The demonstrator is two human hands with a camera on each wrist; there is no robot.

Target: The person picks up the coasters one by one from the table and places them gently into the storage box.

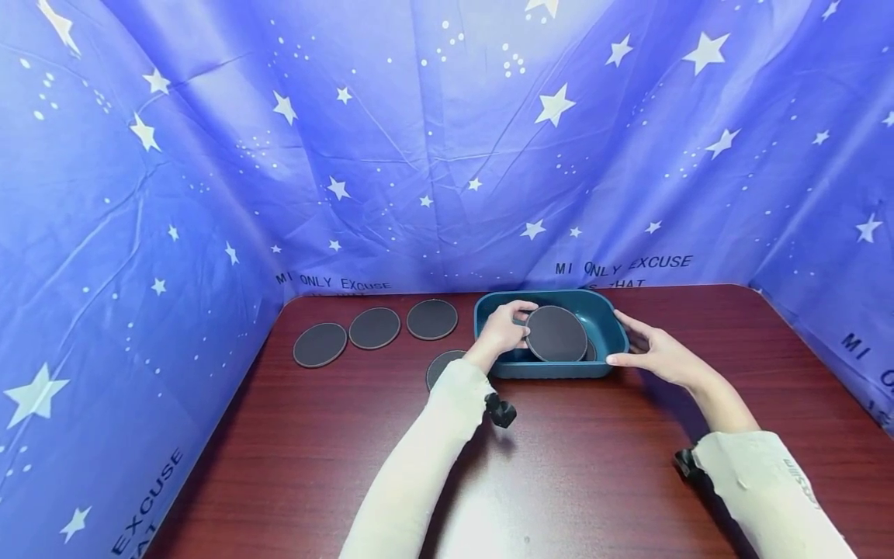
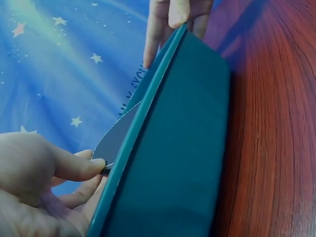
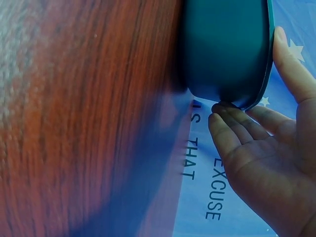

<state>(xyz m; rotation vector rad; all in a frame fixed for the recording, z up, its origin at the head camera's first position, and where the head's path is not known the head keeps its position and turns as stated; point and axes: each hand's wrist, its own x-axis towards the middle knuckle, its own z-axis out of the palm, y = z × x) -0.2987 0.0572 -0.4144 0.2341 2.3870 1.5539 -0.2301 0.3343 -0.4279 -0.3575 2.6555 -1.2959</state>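
Note:
My left hand [image 1: 504, 329] pinches a dark round coaster [image 1: 556, 334] by its left edge, thumb on the near side. It holds the coaster tilted inside a teal rectangular bin [image 1: 548, 371]; in the left wrist view the near wall hides the coaster's lower part. Behind it, part of another dark disc [image 1: 590, 352] shows in the bin. My right hand [image 1: 660, 353] touches the bin's right end with fairly straight fingers, its thumb [image 3: 280, 37] at the rim by the near corner. The palm faces the bin, apart from the wall.
Three matching coasters [image 1: 374, 328] lie in a row on the left of the red-brown wooden table [image 1: 594, 458]. Another coaster [image 1: 441, 368] lies partly under my left forearm. A blue star-patterned curtain [image 1: 426, 155] closes off the back and sides.

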